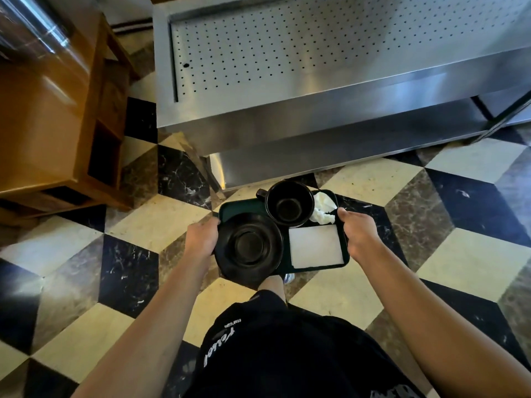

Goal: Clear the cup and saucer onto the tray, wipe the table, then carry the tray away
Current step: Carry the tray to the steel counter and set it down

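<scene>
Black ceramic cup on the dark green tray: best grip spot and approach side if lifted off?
Probably the handle: on the black ceramic cup it juts out to the left, over bare dark green tray. Come from the left; the crumpled white napkin crowds its right and the black round saucer sits close in front.

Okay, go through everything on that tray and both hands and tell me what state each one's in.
Tray: held level over the floor.
Cup: upright, looks empty.
Saucer: flat, bare, overhanging the tray's near edge.
Crumpled napkin: beside the cup.
White square cloth: lying flat.
Left hand: gripping the tray's left edge.
Right hand: gripping its right edge.
</scene>
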The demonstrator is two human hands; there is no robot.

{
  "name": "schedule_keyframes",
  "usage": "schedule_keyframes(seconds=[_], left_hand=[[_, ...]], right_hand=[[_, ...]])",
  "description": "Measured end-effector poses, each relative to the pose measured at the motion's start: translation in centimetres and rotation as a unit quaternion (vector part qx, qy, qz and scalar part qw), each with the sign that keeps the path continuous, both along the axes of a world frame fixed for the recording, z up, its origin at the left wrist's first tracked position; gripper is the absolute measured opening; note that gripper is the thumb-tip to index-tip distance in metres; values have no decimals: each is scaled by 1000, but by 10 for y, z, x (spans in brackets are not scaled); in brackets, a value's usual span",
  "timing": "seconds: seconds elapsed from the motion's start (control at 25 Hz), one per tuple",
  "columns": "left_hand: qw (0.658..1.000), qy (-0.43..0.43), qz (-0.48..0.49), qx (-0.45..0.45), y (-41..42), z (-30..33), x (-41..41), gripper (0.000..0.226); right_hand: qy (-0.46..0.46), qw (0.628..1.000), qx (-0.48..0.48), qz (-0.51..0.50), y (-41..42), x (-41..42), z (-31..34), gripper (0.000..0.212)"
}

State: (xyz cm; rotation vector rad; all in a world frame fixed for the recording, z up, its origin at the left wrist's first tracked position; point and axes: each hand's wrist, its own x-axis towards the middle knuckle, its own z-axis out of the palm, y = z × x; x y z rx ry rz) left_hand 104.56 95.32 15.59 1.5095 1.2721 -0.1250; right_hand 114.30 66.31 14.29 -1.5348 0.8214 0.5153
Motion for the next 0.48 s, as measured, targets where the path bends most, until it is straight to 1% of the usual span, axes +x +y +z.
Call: schedule_keyframes(seconds=[0.24, 0.48], left_hand=[[998, -53, 8, -10, 28, 8, 105, 21], [997, -67, 6, -31, 64, 18, 203, 22]], right_hand=[[-21, 1000, -2, 10, 20, 105, 7, 22], [-29, 999, 3, 26, 48, 211, 15, 27]])
